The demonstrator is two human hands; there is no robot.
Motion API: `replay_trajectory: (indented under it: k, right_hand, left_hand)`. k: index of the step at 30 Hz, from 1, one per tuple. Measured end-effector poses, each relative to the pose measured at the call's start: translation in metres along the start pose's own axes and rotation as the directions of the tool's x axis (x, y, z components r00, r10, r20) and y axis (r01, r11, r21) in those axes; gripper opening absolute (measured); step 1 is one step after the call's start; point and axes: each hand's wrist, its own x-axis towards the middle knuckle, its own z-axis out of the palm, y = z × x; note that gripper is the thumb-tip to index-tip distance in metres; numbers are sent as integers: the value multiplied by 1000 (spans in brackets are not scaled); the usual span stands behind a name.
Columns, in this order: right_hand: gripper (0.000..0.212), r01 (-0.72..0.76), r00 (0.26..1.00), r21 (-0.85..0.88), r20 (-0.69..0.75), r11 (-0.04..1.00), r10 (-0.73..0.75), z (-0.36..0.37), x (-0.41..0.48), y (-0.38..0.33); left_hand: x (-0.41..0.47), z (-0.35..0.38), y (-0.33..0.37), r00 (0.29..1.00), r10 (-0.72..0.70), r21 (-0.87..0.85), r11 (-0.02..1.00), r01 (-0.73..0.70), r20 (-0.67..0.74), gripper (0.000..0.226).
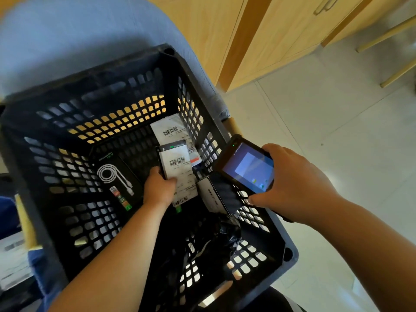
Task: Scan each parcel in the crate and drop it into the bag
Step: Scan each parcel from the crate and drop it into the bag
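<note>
A black perforated crate (54, 91) fills the middle of the view. Deep inside it, my left hand (158, 188) grips a flat dark parcel with a white barcode label (177, 167). My right hand (292, 183) holds a handheld scanner (245, 170) with a lit screen over the crate's right rim. Behind the held parcel lies another labelled parcel (171, 129). A black box printed with a white cable (117, 179) leans on the left wall. A white and black box (216, 194) sits by the right wall. Crumpled black plastic (216, 237) lies at the near end.
The crate rests on a blue-covered seat (67, 37). Wooden cabinets (281, 30) stand at the back right, above a pale tiled floor (337, 122). Wooden chair legs (396, 75) cross the top right corner. Blue fabric (9, 212) shows at the left edge.
</note>
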Motion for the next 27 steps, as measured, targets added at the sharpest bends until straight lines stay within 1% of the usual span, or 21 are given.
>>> replay_trajectory:
  k: [3,6,9,13,17,20,27]
  right_hand:
    - [77,15,1000,-5,23,1000,-14,-6,-4,-2]
    - [79,56,997,-14,54,998,-55,-12,-8,-7]
    - [80,100,991,-21,96,995,-97,-19,-13,-14]
    - [73,159,980,-22,126,987,-155,-28,-17,-23]
    - [74,200,973,9,118,980,-200,-37,-19,-33]
    - [76,214,969,25,124,976,-216,-41,-20,-40]
    - [75,291,955,45,38,956,-293,-40,-28,-58]
  left_hand:
    - [-18,-22,8,997,60,-50,997,-62,-42,40]
    - [-39,-48,21,994,87,-121,988,-95,-70,40]
    - [-61,-71,33,981,151,-100,981,-164,-125,39]
    - [-82,-94,46,966,187,-81,976,-204,-181,44]
    - [-96,-109,53,942,233,-45,967,-250,-241,44]
    - [-103,-117,55,933,254,-31,962,-270,-253,42]
    - [-117,-140,47,942,214,-113,962,-249,-257,41]
